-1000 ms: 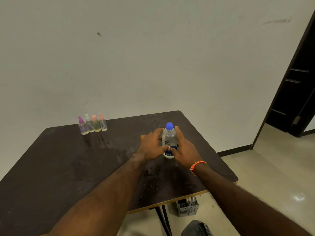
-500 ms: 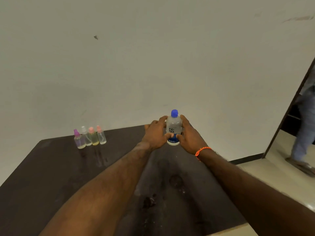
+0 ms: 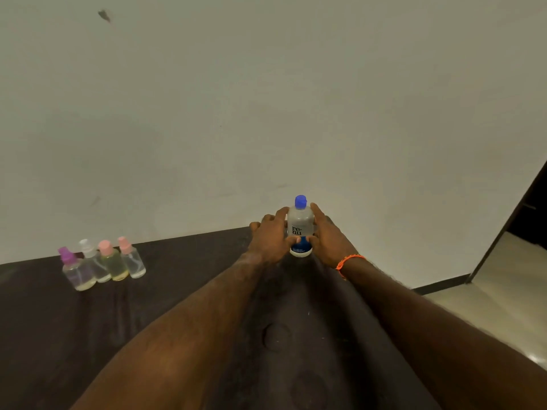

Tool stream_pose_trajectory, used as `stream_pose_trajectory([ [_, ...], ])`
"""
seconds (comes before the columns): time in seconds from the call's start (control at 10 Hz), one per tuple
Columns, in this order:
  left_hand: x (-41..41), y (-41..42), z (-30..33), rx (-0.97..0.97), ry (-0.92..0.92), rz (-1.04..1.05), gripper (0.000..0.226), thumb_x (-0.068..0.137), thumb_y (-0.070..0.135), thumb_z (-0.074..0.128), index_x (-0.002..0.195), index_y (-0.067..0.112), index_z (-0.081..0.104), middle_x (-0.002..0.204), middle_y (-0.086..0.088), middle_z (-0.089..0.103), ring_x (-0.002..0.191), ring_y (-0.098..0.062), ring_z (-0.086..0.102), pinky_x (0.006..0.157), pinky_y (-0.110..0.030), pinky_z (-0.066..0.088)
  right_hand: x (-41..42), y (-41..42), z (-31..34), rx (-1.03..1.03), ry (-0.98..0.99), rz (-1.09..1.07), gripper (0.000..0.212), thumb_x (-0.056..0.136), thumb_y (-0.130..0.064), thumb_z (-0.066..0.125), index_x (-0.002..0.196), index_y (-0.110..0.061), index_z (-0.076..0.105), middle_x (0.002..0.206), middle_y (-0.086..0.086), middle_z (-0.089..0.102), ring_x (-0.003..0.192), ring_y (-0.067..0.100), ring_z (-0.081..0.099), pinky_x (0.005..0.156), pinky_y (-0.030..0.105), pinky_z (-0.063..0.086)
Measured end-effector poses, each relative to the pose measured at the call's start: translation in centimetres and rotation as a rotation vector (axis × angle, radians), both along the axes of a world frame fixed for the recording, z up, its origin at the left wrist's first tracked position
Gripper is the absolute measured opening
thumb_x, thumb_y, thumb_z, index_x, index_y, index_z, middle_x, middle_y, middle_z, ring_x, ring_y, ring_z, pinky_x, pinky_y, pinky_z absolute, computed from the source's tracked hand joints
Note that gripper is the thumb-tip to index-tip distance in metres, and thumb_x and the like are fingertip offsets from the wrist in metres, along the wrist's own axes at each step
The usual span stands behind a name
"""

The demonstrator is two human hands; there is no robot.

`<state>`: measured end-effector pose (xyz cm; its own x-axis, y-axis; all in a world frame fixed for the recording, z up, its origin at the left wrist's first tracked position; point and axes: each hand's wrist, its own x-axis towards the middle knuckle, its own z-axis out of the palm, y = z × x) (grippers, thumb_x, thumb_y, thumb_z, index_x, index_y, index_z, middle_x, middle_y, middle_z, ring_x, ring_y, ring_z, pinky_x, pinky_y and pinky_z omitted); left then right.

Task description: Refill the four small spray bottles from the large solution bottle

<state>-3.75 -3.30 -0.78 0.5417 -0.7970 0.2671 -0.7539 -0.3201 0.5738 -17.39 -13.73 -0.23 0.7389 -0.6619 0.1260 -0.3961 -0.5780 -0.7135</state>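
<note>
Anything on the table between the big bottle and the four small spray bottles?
Nothing visible. The large solution bottle is held upright between the left hand and right hand. The four small spray bottles stand in a row to the left near the wall, and the dark table between them is bare.

Dim, warm indoor light with a yellowish cast. The pale wall is evenly lit and greyish, darkening toward the corners. The dark surface swallows detail, and the forearms fall into deep shadow along the bottom edge. A small bright glare sits on the floor at lower right. The whole frame is soft and slightly blurred; wide-angle distortion stretches the arms and bends the edges.
</note>
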Motion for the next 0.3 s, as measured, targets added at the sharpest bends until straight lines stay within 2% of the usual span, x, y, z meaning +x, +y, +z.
stream_pose_trajectory([
  [0.1,0.57,-0.65,-1.00,-0.009,0.023,0.013,0.061,0.098,0.039,0.067,0.152,0.031,0.040,0.143,0.003,0.061,0.136,-0.022,0.047,0.108,-0.039,0.025,0.85,0.01,-0.38,0.004,-0.027,-0.051,0.045,0.107,-0.041,0.035,0.151,-0.044,0.026,0.130,-0.014,0.052,0.118,0.011,0.058,0.091,0.017,0.041],
  [0.2,0.59,-0.30,-1.40,-0.027,0.021,0.006,0.053,0.101,0.039,0.063,0.150,0.027,0.044,0.147,0.002,0.059,0.139,-0.023,0.048,0.115,-0.047,0.026,1.23,0.35,-0.36,0.013,-0.048,-0.030,0.052,0.107,-0.031,0.039,0.155,-0.036,0.020,0.139,-0.006,0.050,0.126,0.018,0.055,0.102,0.027,0.043],
  [0.3,-0.19,0.23,-0.99,0.052,-0.014,-0.004,0.058,0.103,0.037,0.061,0.155,0.024,0.038,0.154,-0.001,0.053,0.145,-0.026,0.043,0.119,-0.052,0.023,0.53,1.00,0.52,-0.071,-0.050,-0.073,0.064,0.100,-0.020,0.053,0.155,-0.027,0.020,0.146,0.001,0.048,0.128,0.025,0.054,0.108,0.041,0.044],
])
